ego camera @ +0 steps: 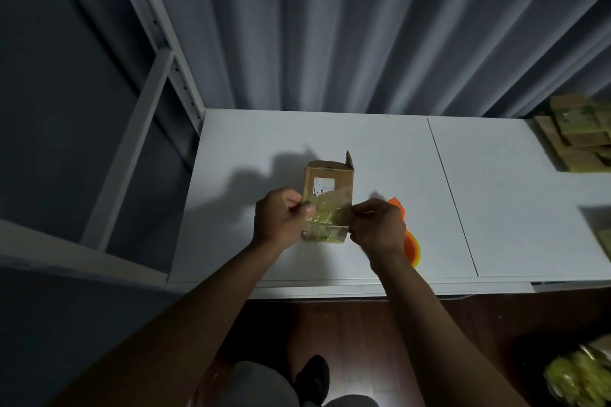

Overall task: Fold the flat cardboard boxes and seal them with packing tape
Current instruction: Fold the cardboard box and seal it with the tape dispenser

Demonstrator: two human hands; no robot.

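Head view shows left hand (pixel 279 220) and right hand (pixel 377 228) pinching sticky tape (pixel 327 211) over the light, bendy cardboard box (pixel 329 182); hold its stiff corners.

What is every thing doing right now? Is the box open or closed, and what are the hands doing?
Box: on the table, far flap up, near end covered in tape.
Tape strip: stretched between both hands over the box.
Left hand: pinches the strip's left end.
Right hand: pinches the strip's right end.
Tape dispenser: lying on the table behind the right hand.
Box stack: piled at the table's far right.
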